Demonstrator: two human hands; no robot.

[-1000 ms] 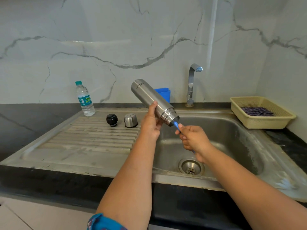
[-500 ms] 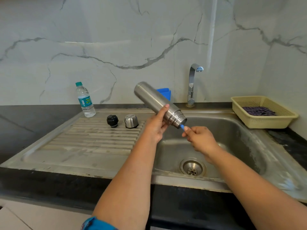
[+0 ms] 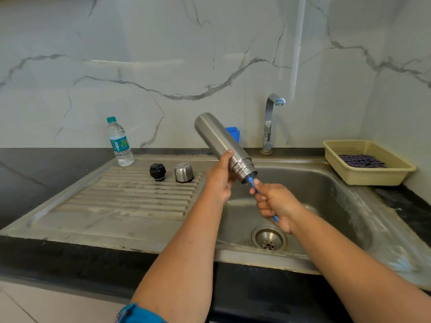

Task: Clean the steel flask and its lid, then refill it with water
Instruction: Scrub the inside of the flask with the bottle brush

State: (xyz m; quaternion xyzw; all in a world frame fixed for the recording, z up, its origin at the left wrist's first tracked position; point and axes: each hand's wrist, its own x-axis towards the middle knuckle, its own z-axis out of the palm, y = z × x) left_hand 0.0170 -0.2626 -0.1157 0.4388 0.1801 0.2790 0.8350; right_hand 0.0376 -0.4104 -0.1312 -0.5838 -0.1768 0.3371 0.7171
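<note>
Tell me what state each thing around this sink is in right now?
steel flask: open, tilted mouth-down over the sink, held by the left hand
blue brush handle: in the flask's mouth, gripped by the right hand
black stopper: off, on the drainboard
steel cap: off, beside the stopper
tap: no water running
water bottle: upright, capped
basket: holds a dark cloth

Silver flask [image 3: 219, 138] — blue brush handle [image 3: 253, 185]
</note>
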